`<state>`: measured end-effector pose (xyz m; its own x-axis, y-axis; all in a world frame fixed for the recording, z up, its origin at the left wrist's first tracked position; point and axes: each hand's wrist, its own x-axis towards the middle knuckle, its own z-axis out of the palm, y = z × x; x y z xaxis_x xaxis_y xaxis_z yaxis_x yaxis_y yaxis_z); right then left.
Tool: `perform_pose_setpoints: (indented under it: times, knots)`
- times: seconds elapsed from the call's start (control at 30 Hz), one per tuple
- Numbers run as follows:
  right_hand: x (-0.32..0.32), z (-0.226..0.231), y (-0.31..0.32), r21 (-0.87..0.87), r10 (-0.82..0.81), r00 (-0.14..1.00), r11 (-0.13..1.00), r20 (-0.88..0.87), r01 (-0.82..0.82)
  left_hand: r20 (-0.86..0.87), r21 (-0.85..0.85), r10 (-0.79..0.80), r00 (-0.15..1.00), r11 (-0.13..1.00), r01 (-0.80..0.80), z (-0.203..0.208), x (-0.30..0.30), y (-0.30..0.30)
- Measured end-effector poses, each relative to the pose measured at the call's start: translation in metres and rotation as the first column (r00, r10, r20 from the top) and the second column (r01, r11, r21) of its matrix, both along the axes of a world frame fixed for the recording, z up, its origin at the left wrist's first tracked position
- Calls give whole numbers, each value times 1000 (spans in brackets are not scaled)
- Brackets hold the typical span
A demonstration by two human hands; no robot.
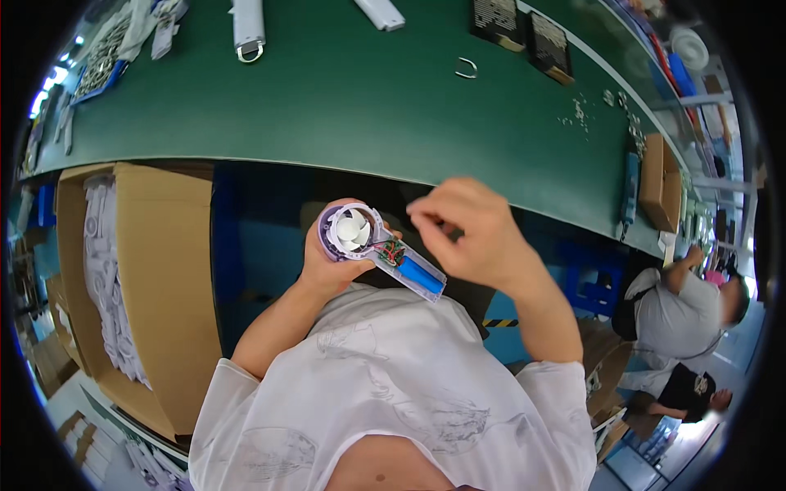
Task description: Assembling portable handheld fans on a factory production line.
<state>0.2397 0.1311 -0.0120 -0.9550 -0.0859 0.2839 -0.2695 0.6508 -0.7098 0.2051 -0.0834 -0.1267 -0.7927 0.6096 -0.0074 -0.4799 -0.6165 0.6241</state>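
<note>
My left hand (pixel 325 268) is closed around the round head of an opened handheld fan (pixel 366 237), held above my lap just off the table's near edge. White blades (pixel 350 229) sit inside its ring. Down the bare handle run a small circuit board with thin wires (pixel 391 252) and a blue battery (pixel 420 275). To the right of the fan, my right hand (pixel 475 233) is raised, its fingers curled in toward the thumb. It is apart from the fan. Whatever its fingertips may hold is too small or hidden to make out.
Across the green table (pixel 327 106) lie white fan handles (pixel 248 24), a U-shaped piece (pixel 467 69), two dark trays (pixel 549 47) and scattered small parts (pixel 580 114). A cardboard box (pixel 164 286) of white shells stands at left. Two people (pixel 675 315) are at far right.
</note>
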Motion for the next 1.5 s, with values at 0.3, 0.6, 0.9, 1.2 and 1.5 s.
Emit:
perform_pose_setpoints:
  times: [0.3, 0.6, 0.9, 1.2, 1.5]
  knots:
    - [78, -21, 3, -153, -97, 977, 980, 188, 127, -52, -78, -208, 977, 976, 204, -3, 8, 18]
    - [77, -17, -4, -174, -9, 964, 983, 267, 57, -4, -132, -286, 958, 950, 283, -6, 10, 10]
    - [68, -23, -4, -193, 117, 947, 979, 298, -60, 7, -160, -280, 960, 947, 278, -12, 13, 2]
    - [72, -36, 12, -406, 223, 934, 909, 279, -96, 32, -244, -307, 951, 920, 306, -12, 12, 10]
    - [73, -43, 14, -320, 249, 960, 926, 124, -199, 66, -306, -168, 984, 935, 180, -24, 21, 3]
